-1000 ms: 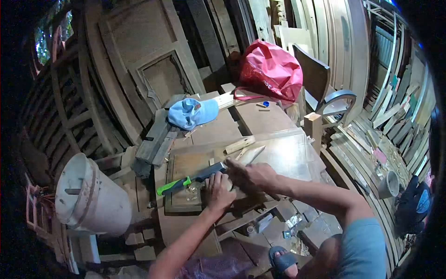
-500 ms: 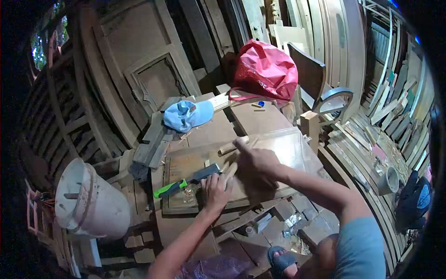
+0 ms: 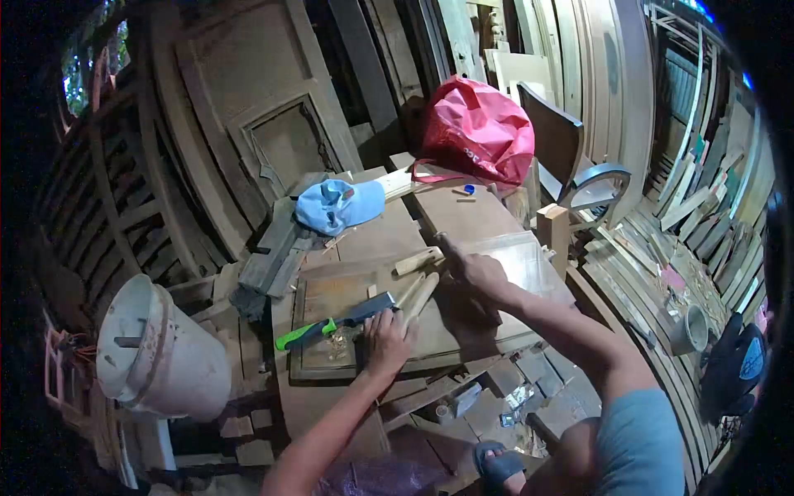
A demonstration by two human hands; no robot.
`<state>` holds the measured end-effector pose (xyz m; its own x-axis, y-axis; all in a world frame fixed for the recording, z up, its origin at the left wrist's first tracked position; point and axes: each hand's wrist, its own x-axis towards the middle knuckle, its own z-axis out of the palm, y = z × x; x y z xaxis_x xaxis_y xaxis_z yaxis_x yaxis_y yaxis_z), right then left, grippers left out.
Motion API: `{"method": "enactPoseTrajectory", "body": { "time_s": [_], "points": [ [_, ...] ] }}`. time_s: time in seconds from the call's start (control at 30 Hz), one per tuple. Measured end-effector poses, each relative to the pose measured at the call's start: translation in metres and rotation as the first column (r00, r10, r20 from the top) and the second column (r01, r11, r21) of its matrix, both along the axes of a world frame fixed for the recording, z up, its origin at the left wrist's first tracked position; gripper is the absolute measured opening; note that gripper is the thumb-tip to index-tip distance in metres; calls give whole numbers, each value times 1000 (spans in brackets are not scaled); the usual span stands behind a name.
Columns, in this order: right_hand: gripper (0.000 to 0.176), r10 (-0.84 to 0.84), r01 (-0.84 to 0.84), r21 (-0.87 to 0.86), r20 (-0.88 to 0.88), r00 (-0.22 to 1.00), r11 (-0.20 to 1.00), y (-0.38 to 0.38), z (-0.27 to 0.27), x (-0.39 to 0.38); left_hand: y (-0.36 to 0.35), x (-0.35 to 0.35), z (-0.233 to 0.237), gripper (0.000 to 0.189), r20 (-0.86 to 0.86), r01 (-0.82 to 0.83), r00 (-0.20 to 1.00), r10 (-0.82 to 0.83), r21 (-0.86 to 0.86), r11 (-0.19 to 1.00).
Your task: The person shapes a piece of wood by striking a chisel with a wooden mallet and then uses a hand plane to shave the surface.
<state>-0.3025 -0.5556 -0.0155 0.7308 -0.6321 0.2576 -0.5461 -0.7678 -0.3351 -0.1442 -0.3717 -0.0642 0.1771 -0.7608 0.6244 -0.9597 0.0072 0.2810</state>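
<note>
My left hand (image 3: 389, 337) rests on the wooden panel (image 3: 331, 271), fingers curled round the near end of a slim, pale wooden piece (image 3: 423, 296). Right at those fingertips is the blade of a chisel (image 3: 308, 332) with a green and black handle, lying across the panel. A short wooden block (image 3: 413, 263) with a dark notch at one end lies beyond the slim piece. My right hand (image 3: 484, 277) is just right of that block, one digit pointing away from me. Its other fingers are hidden beneath, and I cannot tell whether it holds anything. Shavings (image 3: 335, 345) lie beside the chisel.
A blue cap (image 3: 339, 207), a pink bag (image 3: 480, 132) and a small blue cap-like lid (image 3: 469, 189) sit on the far part of the bench. To the left stands a white bucket (image 3: 186, 364). An upright wooden post (image 3: 552, 231) rises at the right edge.
My right hand has drawn back to the right, uncovering the notched end of the short block. My left hand stays nearly in place; the chisel lies as before.
</note>
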Motion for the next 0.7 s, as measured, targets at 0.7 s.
{"method": "enactPoseTrajectory", "body": {
  "time_s": [0.7],
  "points": [
    [75, 118, -123, -47, -107, 987, 991, 8, 5, 11, -2, 8, -4, 22, -233, 83, 969, -81, -1, 997]
  ]
}}
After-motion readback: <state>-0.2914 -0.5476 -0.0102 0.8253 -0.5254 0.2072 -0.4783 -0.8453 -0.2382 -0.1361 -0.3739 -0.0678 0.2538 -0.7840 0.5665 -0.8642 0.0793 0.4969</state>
